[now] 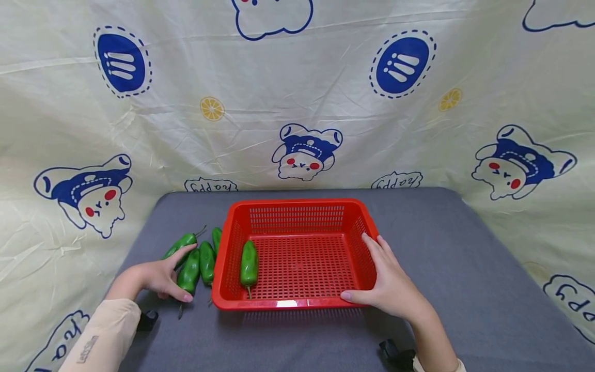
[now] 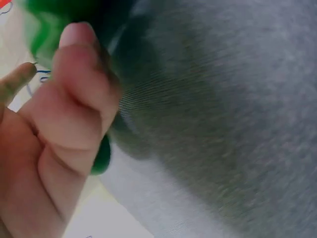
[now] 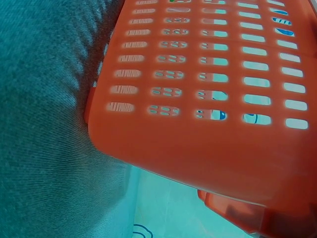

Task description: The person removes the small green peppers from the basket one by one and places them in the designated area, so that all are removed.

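Note:
My left hand (image 1: pixel 162 276) reaches over a green chili pepper (image 1: pixel 189 273) on the cloth, thumb and index finger spread wide along it. In the left wrist view, a fingertip of this hand (image 2: pixel 74 104) overlaps a blurred green pepper (image 2: pixel 42 25). My right hand (image 1: pixel 392 284) holds the near right corner of a red plastic basket (image 1: pixel 297 304), thumb on the front rim and fingers over the right rim. Inside the basket, at its left, lies one green pepper (image 1: pixel 249 262). The right wrist view has the basket's slotted wall (image 3: pixel 183 139); the hand is out of that view.
More green peppers lie left of the basket: one behind the left hand (image 1: pixel 180 244), one beside the basket (image 1: pixel 207 262), one partly hidden by its rim (image 1: pixel 217 237). Grey cloth (image 1: pixel 446 248) covers the table. A printed curtain (image 1: pixel 251 139) hangs behind.

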